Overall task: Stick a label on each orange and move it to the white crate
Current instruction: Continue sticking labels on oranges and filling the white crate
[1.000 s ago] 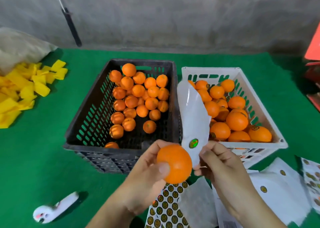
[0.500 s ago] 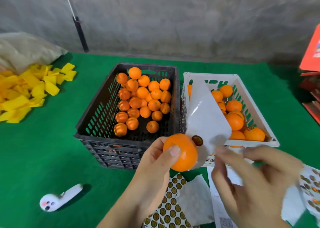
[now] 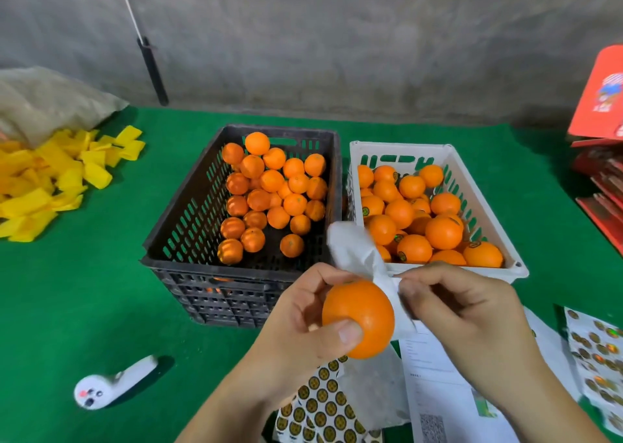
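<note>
Orange (image 3: 358,318) gripped by left hand (image 3: 303,331) fingers (image 3: 347,334).

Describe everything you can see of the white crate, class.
The white crate looks like plastic, rectangular, with slotted walls showing green through them. It sits upright on the green mat, right beside the black crate. Oranges fill much of it, several showing round labels. White backing paper overlaps its near left corner.

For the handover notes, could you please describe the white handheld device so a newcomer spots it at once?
Start at the black crate on the green mat. Toward its near left lies the white handheld device, alone on bare mat: the only white item left of the hands, with small dark buttons.
</note>
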`<control>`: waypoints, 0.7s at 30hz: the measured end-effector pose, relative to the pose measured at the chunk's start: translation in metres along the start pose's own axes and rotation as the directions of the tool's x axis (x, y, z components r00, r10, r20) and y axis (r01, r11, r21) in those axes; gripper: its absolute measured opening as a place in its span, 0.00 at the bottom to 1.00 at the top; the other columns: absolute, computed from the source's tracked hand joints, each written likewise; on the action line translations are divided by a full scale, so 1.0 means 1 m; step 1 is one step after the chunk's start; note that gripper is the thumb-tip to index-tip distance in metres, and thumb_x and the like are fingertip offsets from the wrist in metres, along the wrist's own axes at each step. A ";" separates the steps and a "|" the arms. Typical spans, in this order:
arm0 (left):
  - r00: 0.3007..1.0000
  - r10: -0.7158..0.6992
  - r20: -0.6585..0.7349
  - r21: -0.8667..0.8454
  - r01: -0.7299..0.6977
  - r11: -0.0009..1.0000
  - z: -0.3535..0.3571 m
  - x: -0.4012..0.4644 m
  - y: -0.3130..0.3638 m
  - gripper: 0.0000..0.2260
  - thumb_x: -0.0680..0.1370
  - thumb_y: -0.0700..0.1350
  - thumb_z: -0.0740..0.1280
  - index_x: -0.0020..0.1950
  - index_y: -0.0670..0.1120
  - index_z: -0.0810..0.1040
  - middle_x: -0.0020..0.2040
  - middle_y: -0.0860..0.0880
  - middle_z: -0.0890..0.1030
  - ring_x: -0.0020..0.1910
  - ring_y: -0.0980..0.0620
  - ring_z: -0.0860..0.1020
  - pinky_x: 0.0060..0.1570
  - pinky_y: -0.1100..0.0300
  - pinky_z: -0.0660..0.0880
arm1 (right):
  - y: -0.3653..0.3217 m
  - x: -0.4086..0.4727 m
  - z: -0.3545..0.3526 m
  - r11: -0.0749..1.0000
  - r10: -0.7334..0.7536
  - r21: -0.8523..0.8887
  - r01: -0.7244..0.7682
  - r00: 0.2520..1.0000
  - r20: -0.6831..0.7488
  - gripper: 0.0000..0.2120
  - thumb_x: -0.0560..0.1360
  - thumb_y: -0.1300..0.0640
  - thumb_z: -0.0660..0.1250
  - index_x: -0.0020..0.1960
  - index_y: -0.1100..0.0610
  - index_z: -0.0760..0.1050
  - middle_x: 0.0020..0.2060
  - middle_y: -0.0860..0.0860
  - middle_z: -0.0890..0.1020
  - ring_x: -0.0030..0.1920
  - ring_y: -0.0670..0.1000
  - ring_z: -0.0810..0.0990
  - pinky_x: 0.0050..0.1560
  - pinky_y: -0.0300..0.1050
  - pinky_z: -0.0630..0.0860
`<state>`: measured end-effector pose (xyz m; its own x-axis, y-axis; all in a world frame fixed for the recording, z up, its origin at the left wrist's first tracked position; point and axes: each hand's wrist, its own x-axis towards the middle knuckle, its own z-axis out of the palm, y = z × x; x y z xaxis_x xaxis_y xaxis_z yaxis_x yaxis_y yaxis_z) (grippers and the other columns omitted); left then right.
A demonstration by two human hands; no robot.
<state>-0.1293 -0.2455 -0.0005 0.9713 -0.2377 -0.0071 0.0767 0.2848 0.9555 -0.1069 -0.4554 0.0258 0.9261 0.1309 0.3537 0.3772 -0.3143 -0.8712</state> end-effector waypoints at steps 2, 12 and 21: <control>1.000 -0.011 -0.021 -0.004 0.011 1.000 0.000 0.000 -0.001 0.31 0.63 0.64 0.82 0.61 0.53 0.81 0.56 0.46 0.83 0.54 0.47 0.82 0.52 0.55 0.78 | -0.002 0.000 -0.002 1.000 0.013 -0.005 -0.014 0.983 -0.181 0.13 0.78 0.57 0.72 0.45 0.37 0.85 0.38 0.45 0.86 0.36 0.45 0.80 0.39 0.36 0.78; 0.978 -0.111 -0.178 -0.387 0.034 0.921 0.012 0.005 0.001 0.44 0.58 0.60 0.87 0.64 0.38 0.75 0.55 0.38 0.82 0.50 0.44 0.83 0.44 0.54 0.81 | -0.006 -0.016 0.023 0.876 -0.307 -0.336 0.346 0.937 0.165 0.25 0.78 0.44 0.71 0.71 0.56 0.79 0.57 0.48 0.76 0.59 0.48 0.79 0.56 0.37 0.73; 0.998 -0.061 -0.007 -0.442 0.051 0.896 0.021 0.001 -0.017 0.33 0.70 0.51 0.82 0.70 0.44 0.72 0.68 0.36 0.77 0.67 0.40 0.77 0.63 0.49 0.77 | 0.006 -0.018 0.035 0.945 -0.206 -0.260 0.200 0.979 0.006 0.32 0.71 0.48 0.79 0.73 0.50 0.75 0.63 0.46 0.75 0.67 0.48 0.76 0.63 0.34 0.71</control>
<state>-0.1339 -0.2698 -0.0111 0.9664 -0.2482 -0.0671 0.2181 0.6530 0.7253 -0.1213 -0.4262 0.0023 0.8287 0.1983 0.5234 0.5424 -0.5149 -0.6638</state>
